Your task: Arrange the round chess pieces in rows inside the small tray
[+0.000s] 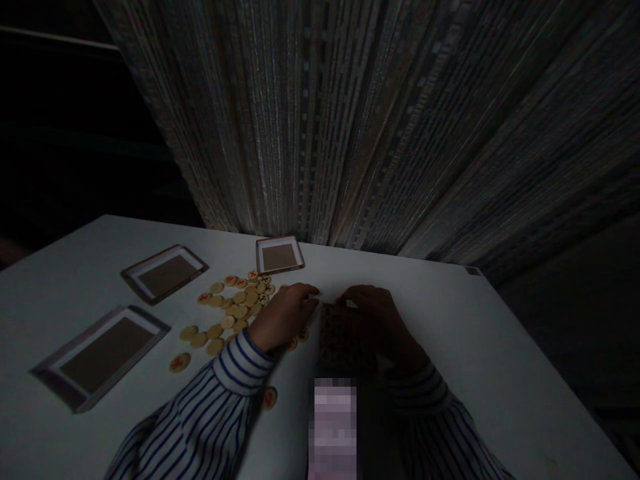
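Round wooden discs (241,311), some marked in red or black, lie scattered left of centre on the white table. My left hand (289,310) is over the right side of that pile, its thumb and fingers bent toward each other; anything between them is too dark to make out. A dark box (334,350) holding rows of discs sits in front of me. My right hand (383,320) is curled over the box's right side and far edge, its fingertips close to the rim. Shadow hides what those fingers touch.
Three framed trays or lids stand on the white table (475,320): one at the near left (100,360), one farther back (165,273), one near the curtain (280,255). The curtain (320,120) hangs behind the table. A pixelated patch covers the bottom centre.
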`<action>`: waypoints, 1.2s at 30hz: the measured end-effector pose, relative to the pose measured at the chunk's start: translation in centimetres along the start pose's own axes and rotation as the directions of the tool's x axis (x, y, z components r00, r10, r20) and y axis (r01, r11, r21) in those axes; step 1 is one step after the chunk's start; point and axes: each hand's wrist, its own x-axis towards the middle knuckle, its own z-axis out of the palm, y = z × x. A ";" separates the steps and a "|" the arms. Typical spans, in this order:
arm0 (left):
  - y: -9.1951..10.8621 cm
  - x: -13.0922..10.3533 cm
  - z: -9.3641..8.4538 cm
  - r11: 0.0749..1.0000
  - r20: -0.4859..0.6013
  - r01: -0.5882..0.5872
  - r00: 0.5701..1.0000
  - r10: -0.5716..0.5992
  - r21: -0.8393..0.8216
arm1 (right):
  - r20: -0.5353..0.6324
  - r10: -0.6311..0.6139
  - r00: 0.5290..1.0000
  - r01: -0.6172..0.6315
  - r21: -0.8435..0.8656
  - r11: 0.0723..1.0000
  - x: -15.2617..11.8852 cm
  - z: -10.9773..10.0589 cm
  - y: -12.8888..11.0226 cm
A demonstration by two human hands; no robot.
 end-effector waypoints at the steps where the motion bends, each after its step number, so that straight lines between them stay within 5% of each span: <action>1: 0.0 0.0 0.0 1.000 0.000 0.001 1.000 -0.001 0.000 | 0.013 0.004 1.000 -0.004 -0.013 1.000 0.0 0.0 0.1; 20: -0.2 -0.1 0.1 1.000 0.017 0.007 1.000 -0.007 -0.011 | 0.183 0.061 0.981 -0.030 -0.167 0.985 -0.1 -0.1 0.0; 36: -0.3 0.0 0.1 1.000 0.047 -0.001 0.999 0.000 0.024 | 0.215 0.107 0.971 -0.053 -0.240 0.969 -0.2 0.5 0.3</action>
